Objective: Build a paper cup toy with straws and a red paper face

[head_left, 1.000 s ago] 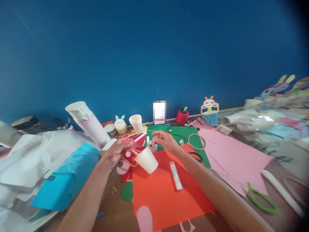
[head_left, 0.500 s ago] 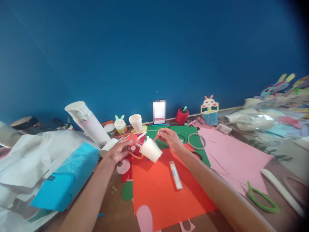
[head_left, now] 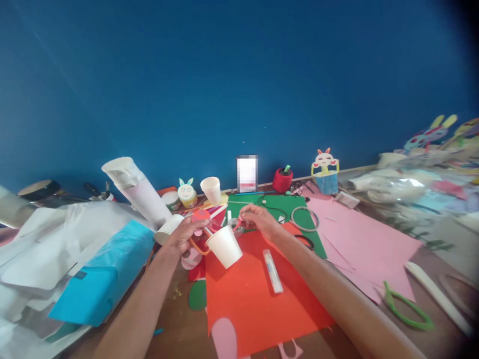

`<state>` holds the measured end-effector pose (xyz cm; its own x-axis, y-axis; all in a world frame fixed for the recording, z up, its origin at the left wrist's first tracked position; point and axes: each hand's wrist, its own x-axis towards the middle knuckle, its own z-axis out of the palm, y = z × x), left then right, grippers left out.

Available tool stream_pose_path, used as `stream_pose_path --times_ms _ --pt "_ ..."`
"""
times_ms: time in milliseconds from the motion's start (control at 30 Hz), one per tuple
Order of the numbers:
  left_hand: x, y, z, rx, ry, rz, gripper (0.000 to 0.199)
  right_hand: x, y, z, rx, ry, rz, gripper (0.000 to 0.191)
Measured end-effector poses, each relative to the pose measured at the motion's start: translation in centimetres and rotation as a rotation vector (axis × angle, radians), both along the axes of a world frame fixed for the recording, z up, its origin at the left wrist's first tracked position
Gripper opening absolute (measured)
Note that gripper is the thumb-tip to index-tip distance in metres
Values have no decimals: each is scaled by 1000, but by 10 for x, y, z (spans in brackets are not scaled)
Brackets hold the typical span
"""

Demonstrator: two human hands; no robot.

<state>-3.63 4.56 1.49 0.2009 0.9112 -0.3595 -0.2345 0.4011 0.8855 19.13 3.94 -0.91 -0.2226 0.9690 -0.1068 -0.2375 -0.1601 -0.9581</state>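
Note:
A white paper cup (head_left: 225, 248) hangs tilted above the orange-red sheet (head_left: 262, 309), with thin strips joined at its rim. My left hand (head_left: 186, 233) is closed on a round red paper piece (head_left: 201, 215) beside the cup's mouth. An orange strip (head_left: 199, 246) curves from that hand's side to the cup. On the cup's other side, my right hand (head_left: 254, 219) pinches the end of a red strip (head_left: 238, 226) that reaches the rim. A glue stick (head_left: 273, 271) lies on the sheet under my right forearm.
Blue wrapping (head_left: 97, 274) and white plastic lie at the left, near a paper roll (head_left: 138, 192). Behind stand a stacked cup (head_left: 211, 190), a phone (head_left: 247, 173) and a blue bunny basket (head_left: 326, 181). Pink sheets (head_left: 362, 239) and a green ring (head_left: 406, 311) lie right.
The cup has moved slightly left and down and stands more upright. My right hand has shifted a little left and down with the red strip; the red round piece has also moved left.

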Motion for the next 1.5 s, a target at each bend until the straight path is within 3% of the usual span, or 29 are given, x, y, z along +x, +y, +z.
stream_pose_path --times_ms 267,567,900,1033,1200,1367,1500 --pt "-9 0 5 114 308 -56 17 3 2 -5 1 -99 36 15" --pt "-5 -4 14 67 303 -295 12 -11 6 3 170 -199 -57 14" --pt "-6 -5 22 94 343 -313 13 -35 16 15 239 -233 30 3" --pt "-4 -7 26 78 353 -253 13 -52 24 12 300 -209 5 4" --pt "-6 -5 23 59 294 -247 11 -60 20 10 377 -198 88 5" --pt "-9 -1 17 103 276 -244 19 -49 18 18 235 -28 91 10" --pt "-10 0 15 70 269 -249 27 -39 23 15 87 55 60 17"
